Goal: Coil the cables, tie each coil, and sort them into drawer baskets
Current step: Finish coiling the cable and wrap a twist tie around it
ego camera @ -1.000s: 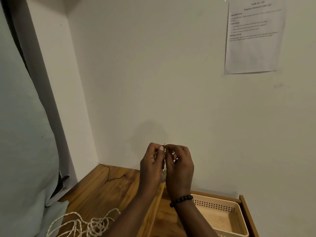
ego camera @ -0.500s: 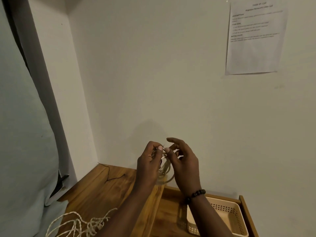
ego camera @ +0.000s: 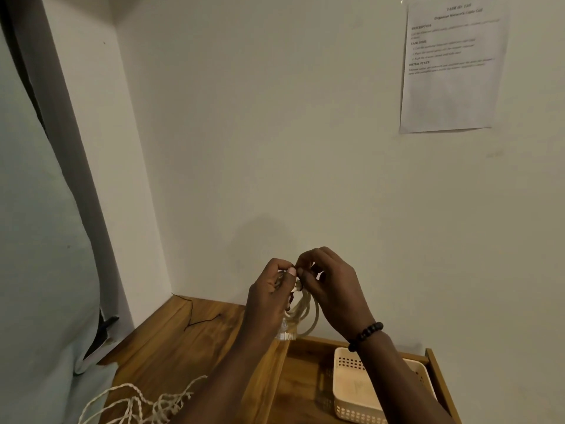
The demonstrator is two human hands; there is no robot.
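I hold a small coil of pale cable (ego camera: 305,315) up in front of the wall, its clear plug ends hanging at the bottom. My left hand (ego camera: 270,296) grips the top of the coil. My right hand (ego camera: 331,289), with a dark bead bracelet on the wrist, pinches a thin tie at the top of the coil beside my left thumb. A cream perforated basket (ego camera: 351,390) sits in the open wooden drawer (ego camera: 305,381) below my right forearm. Loose twisted white cables (ego camera: 137,403) lie on the wooden top at the lower left.
A thin dark tie (ego camera: 198,319) lies on the wooden top (ego camera: 183,347) near the corner of the walls. A printed sheet (ego camera: 452,68) is stuck on the wall at the upper right. Pale cloth (ego camera: 36,270) hangs along the left side.
My hands have shifted slightly apart and down; the coil now hangs lower and more visibly between them. My right fingers have curled in onto the tie at the coil's top.
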